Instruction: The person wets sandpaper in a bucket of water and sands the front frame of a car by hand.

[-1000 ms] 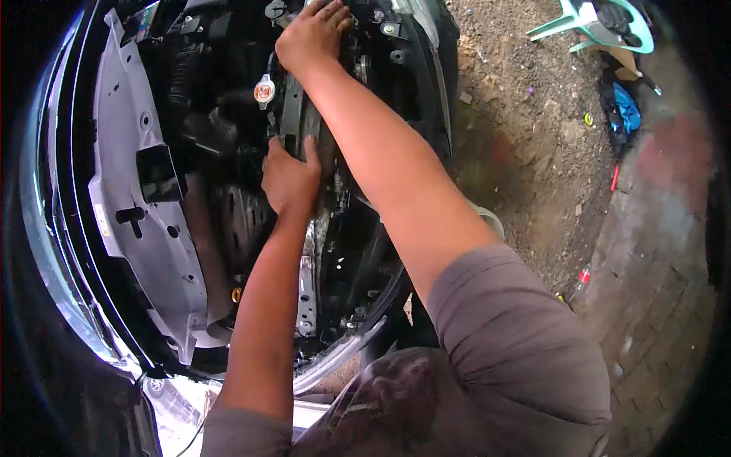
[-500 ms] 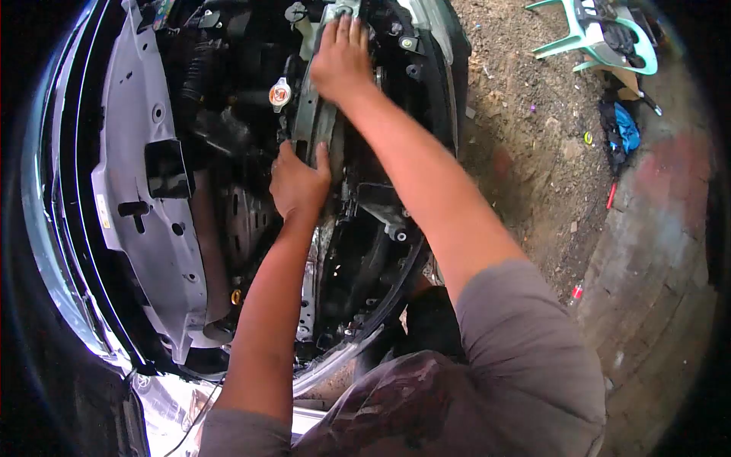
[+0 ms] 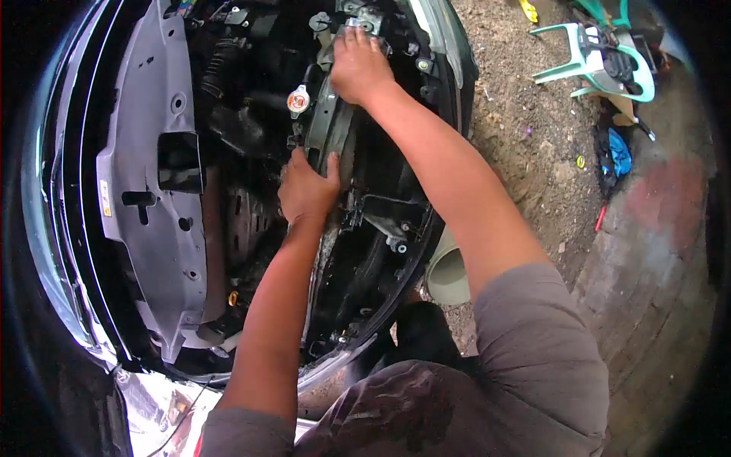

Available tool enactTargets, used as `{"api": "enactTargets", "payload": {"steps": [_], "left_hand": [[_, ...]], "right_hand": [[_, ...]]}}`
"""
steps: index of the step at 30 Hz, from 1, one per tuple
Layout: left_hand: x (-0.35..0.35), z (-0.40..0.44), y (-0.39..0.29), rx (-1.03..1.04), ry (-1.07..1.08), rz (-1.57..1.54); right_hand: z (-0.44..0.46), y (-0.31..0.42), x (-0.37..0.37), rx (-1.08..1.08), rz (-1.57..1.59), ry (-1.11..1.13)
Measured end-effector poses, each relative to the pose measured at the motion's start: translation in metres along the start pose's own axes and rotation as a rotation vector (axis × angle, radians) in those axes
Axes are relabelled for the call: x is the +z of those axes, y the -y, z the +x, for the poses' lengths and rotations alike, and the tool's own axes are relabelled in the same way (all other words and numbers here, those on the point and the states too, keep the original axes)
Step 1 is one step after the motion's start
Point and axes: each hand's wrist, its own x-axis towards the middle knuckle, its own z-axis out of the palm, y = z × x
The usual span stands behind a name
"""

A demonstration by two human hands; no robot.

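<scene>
A long greenish-grey metal crossbar [image 3: 326,122] runs along the front of a car's open engine bay, under both my hands. My left hand [image 3: 307,190] is closed over its nearer part, thumb on the right side and fingers on the left. Farther along, my right hand [image 3: 359,72] grips the bar from above, with its fingers close together and its thumb hidden. Its fingertips reach a metal bracket [image 3: 368,21] at the far end. A radiator cap [image 3: 298,99] with an orange label sits just left of the bar, between the two hands.
A large grey plastic cover [image 3: 152,251] with cut-outs lies at the left. Right of the bar are a bracket [image 3: 388,225] and the curved bumper edge. A bucket-like container [image 3: 449,276] stands on the dirt. Beyond are a green plastic chair [image 3: 560,72] and a blue item [image 3: 619,152].
The whole view has shifted, so the car and both hands appear slightly lower and to the right. The bucket-like container has come into sight. Both hands keep their places on the bar.
</scene>
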Motion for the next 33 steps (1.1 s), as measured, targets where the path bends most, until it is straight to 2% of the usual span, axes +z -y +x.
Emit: {"api": "enactTargets", "payload": {"steps": [2,3,4,6,7,8,10,11,12,14,15,18,19,22,24,25,28,29,30,32,33], "left_hand": [[-0.003,-0.006,0.003,0.021,0.023,0.011],[-0.001,-0.012,0.007,0.018,0.034,0.019],[-0.001,-0.011,0.007,0.023,0.024,0.018],[-0.002,-0.004,0.002,0.037,-0.003,-0.003],[-0.004,-0.004,0.002,0.030,0.035,-0.002],[-0.004,-0.004,0.005,0.014,0.074,-0.002],[-0.004,-0.001,0.006,0.017,0.046,-0.007],[-0.003,-0.007,0.007,0.033,0.034,-0.003],[-0.003,-0.011,0.008,0.033,0.040,-0.002],[-0.010,-0.004,0.004,-0.007,0.117,-0.016],[0.001,-0.006,0.009,0.048,-0.035,-0.039],[-0.002,-0.007,0.009,0.036,-0.008,-0.041],[-0.002,-0.010,0.011,0.032,-0.003,-0.035],[-0.003,-0.005,0.008,0.036,-0.009,-0.031],[-0.003,-0.004,0.008,0.030,0.024,-0.043],[-0.002,-0.004,0.005,0.027,0.020,-0.050],[-0.003,-0.008,0.011,0.035,-0.015,-0.031],[-0.005,-0.007,0.009,0.028,-0.001,-0.038],[-0.007,-0.007,0.006,0.029,0.019,-0.045],[-0.006,-0.007,0.003,0.033,0.021,-0.039],[-0.006,-0.007,0.004,0.023,0.026,-0.027]], "right_hand": [[0.001,-0.005,0.009,-0.047,-0.006,-0.106],[0.020,-0.006,0.000,0.041,0.108,0.003],[0.015,0.001,-0.004,0.045,0.108,-0.001],[0.008,0.013,-0.015,0.140,-0.010,0.065],[-0.002,0.013,-0.006,0.152,0.059,-0.092],[0.003,0.006,0.001,0.135,0.055,-0.093],[0.002,0.002,-0.020,0.135,0.062,0.110],[0.012,-0.002,-0.012,0.211,0.152,0.012],[0.006,0.002,-0.015,0.213,0.151,0.018],[0.013,0.014,-0.036,0.282,0.127,0.182],[0.007,0.013,-0.026,0.322,0.105,0.195],[0.009,0.004,-0.009,0.329,0.008,0.075],[0.021,-0.005,-0.005,0.380,0.114,-0.022],[0.037,0.007,-0.019,0.468,-0.036,0.170],[0.028,0.018,-0.025,0.328,-0.227,0.316],[0.025,0.018,-0.021,0.316,-0.175,0.224],[0.037,0.002,-0.036,0.317,0.021,0.210],[0.038,0.009,-0.029,0.346,0.012,0.055],[0.041,0.017,-0.036,0.342,0.010,0.193],[0.026,0.032,-0.020,0.120,-0.088,0.141],[0.025,0.022,0.015,0.121,-0.106,-0.054]]}}
